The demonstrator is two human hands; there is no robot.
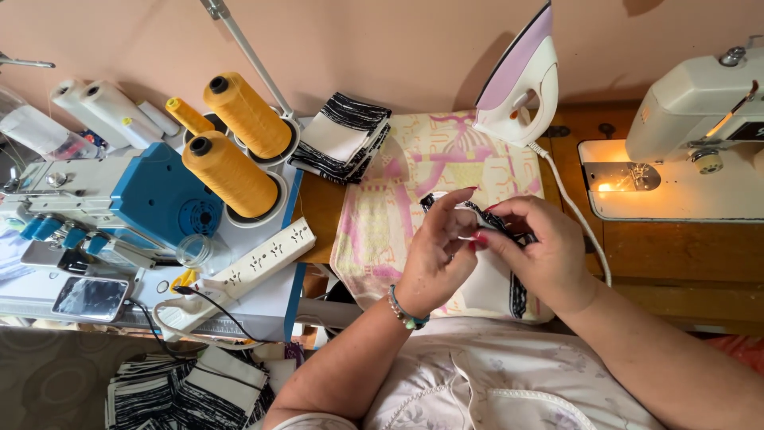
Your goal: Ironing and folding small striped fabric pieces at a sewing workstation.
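My left hand [436, 251] and my right hand [535, 248] meet over a patterned pink and yellow ironing cloth [394, 183]. Both pinch a small white fabric piece with black striped trim [489, 291], folding its top edge between the fingertips. The lower part of the piece lies on the cloth under my hands. A beaded bracelet sits on my left wrist. A white and lilac iron [521, 80] stands upright just behind my hands, its cord [574, 209] trailing past my right wrist.
A stack of folded black-and-white pieces [342, 135] lies behind the cloth. To the left are yellow thread cones [231, 171], white cones [103, 107], a blue overlock machine [147, 199], a power strip [259, 259] and a phone [89, 297]. A sewing machine [692, 119] stands right. More fabric pieces [187, 390] lie below.
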